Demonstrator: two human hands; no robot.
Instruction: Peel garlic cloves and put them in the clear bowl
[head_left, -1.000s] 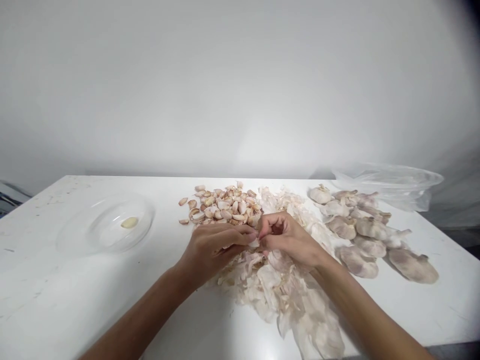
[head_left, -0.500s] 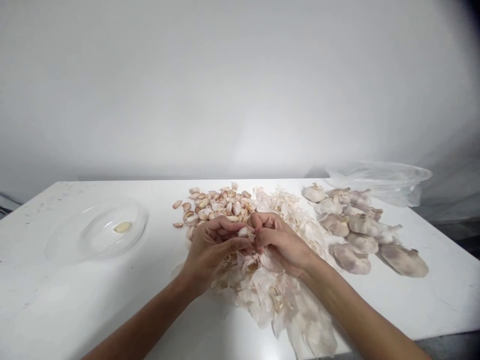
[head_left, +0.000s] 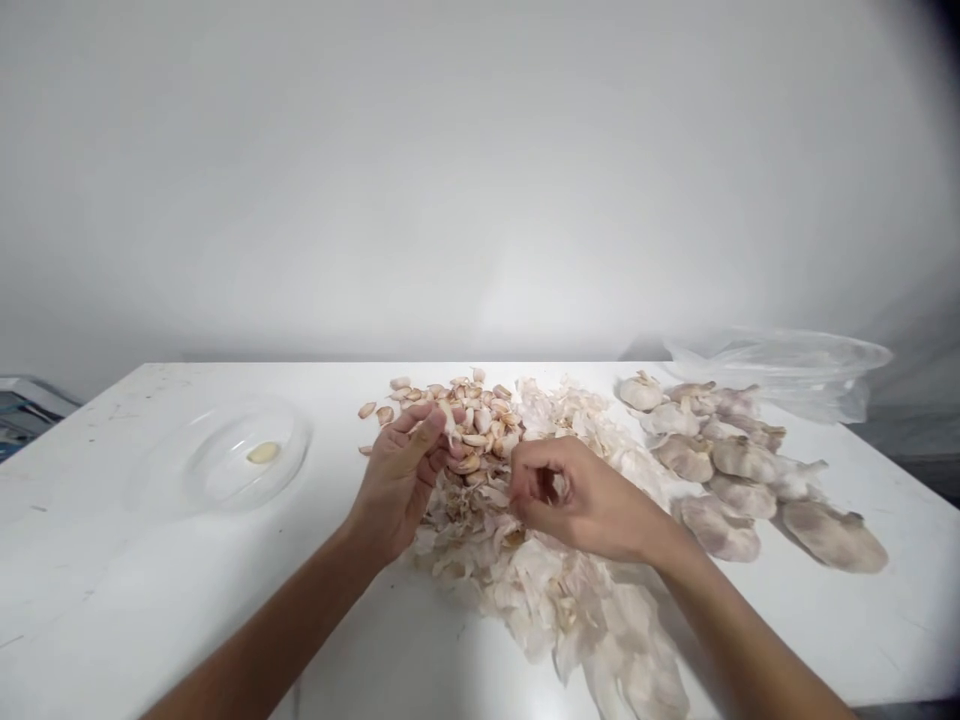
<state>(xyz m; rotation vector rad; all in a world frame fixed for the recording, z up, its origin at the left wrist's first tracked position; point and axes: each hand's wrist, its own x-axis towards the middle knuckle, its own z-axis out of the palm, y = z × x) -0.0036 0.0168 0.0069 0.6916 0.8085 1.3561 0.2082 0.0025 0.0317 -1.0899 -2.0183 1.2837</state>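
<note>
Right hand [head_left: 589, 498] now apart from garlic clove [head_left: 450, 424] in left hand [head_left: 396, 478]

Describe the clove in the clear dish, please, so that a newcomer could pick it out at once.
On the left side of the white table sits a round, clear dish. The clove lies inside it, right of the middle. Pale yellow, smooth and alone, it differs from the heaped pinkish cloves at mid-table, which look unpeeled.
</note>
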